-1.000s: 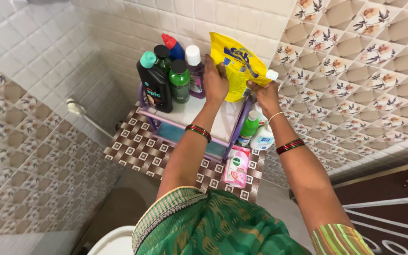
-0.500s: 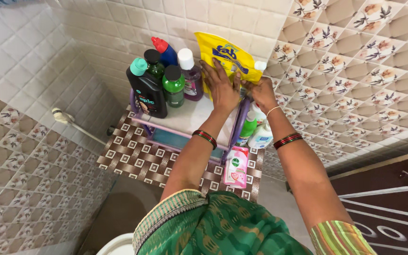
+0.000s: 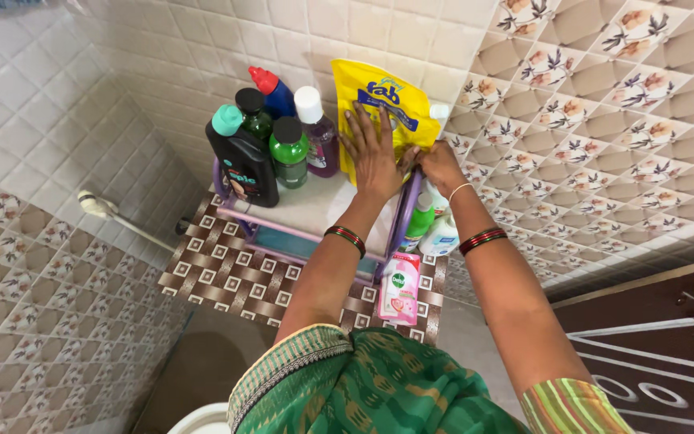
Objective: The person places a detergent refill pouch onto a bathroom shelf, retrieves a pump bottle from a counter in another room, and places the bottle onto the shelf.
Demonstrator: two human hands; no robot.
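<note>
The fingers (image 3: 361,128) of the left hand (image 3: 373,157) are spreading open and lying flat against the front of a yellow pouch (image 3: 379,100), pressing on it rather than gripping it. The right hand (image 3: 437,165) is sitting at the pouch's lower right corner with its fingers curled closed there; whether they are pinching the pouch's edge or the rack's post cannot be told. The pouch is standing upright at the back right of the top shelf (image 3: 323,205) of a small purple rack (image 3: 407,210), leaning against the tiled wall (image 3: 202,48).

To the left of the pouch, on the same shelf, a purple bottle with a white cap (image 3: 317,133) is standing just beside it, followed by a green bottle with a black cap (image 3: 287,153), a second dark green bottle (image 3: 252,116), a blue bottle with a red spout (image 3: 275,92) and a black bottle with a teal cap (image 3: 238,161). Below the right hand, a green bottle (image 3: 419,221) and a white bottle (image 3: 442,235) are standing beside the rack. A pink pouch (image 3: 399,288) is lying in front of them on the brown chequered ledge (image 3: 226,269).
</note>
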